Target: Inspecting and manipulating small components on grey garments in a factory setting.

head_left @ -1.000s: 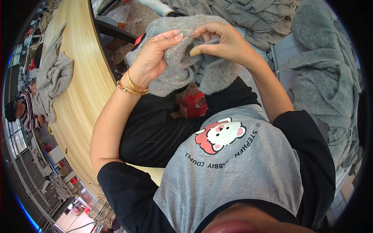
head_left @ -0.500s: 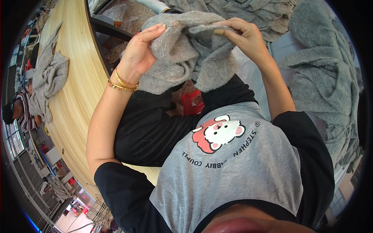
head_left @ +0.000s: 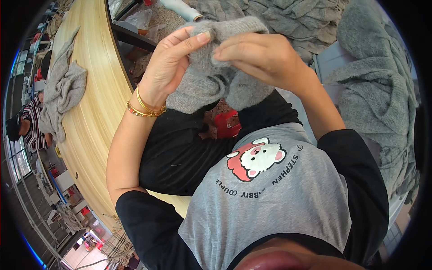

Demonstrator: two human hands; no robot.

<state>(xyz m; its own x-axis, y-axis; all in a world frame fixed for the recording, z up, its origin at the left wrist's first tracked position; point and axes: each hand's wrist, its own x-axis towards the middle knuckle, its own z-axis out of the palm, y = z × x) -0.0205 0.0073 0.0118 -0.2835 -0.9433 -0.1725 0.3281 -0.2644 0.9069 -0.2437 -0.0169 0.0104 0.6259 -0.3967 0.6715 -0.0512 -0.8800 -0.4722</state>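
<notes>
Grey knitted cloth [head_left: 211, 74], soft and fuzzy with a woolly nap, was bunched between our two hands, held up in front of our chest and above our lap; its upper edge was rolled into a thick, rounded fold, while two limp lobes hung down below our palms, one of them curling into a small loop. Our left hand [head_left: 168, 67] gripped the cloth from the left, its fingers [head_left: 191, 40] curled over the top fold with the thumb pressed against the knit; two thin gold bangles [head_left: 145, 108], one smooth and one beaded, circled that wrist. Our right hand [head_left: 263, 56] closed on the same fold from the right, fingertips pinching the fabric just beside those of the left hand, so that both hands were shut tight on the cloth. Below it lay our black-clad lap, and a small red object [head_left: 227, 125] showed there, its shape unclear. To the left curved a pale wooden desk [head_left: 96, 121] with a straight, fine grain; another crumpled grey garment [head_left: 60, 92] lay on it. A heap of similar grey knitwear [head_left: 382, 99], coarse and shaggy, was piled to our right and ahead; a white cone-shaped spool [head_left: 184, 9] lay near the top edge.
</notes>
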